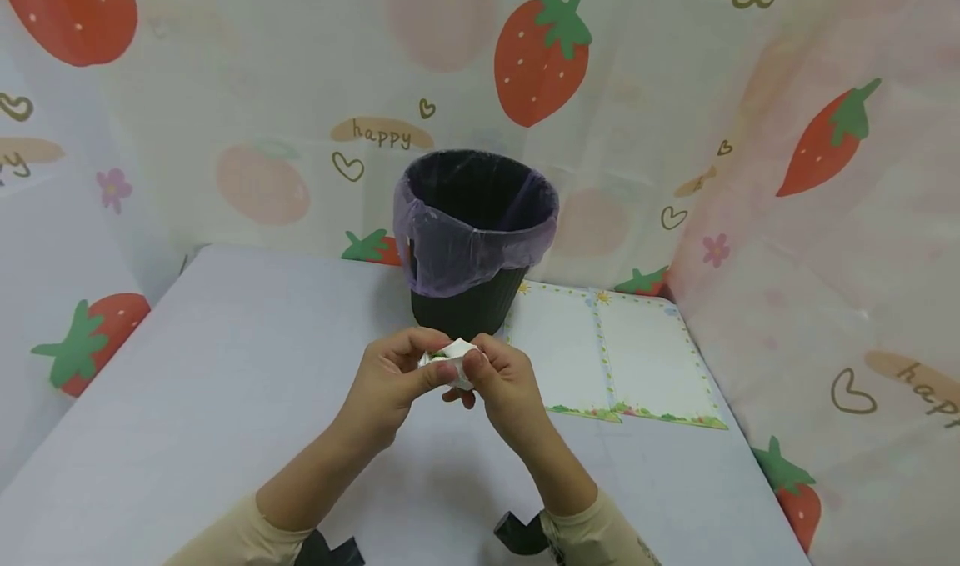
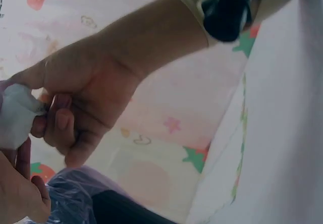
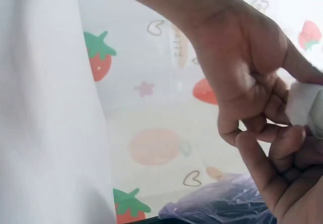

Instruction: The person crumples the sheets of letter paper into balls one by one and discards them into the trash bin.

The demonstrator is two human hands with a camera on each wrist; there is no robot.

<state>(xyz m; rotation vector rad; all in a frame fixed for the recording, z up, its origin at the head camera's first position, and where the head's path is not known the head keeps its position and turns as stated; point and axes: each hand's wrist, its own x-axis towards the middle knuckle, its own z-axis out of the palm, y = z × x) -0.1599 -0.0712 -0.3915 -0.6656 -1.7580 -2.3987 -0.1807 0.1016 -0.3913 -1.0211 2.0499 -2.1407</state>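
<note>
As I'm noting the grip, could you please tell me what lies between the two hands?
A white wad, held by both the left hand and the right hand; the head view shows it.

The thumbs and fingers of the left hand [image 1: 386,378] and right hand [image 1: 513,387] cover much of the white thing [image 1: 462,372] between them; the green patch on it is too small to make out. The left wrist view's left edge and the right wrist view's right edge each cut it off, and both views are soft. Near the table's [image 1: 262,366] far edge, the bin's [image 1: 468,312] inside bottom is lost in darkness. Of the 2 sheets [image 1: 652,353] by the table's far right corner, the left's near-left corner is hidden behind the right hand. The table's near edge lies outside the head view.
</note>
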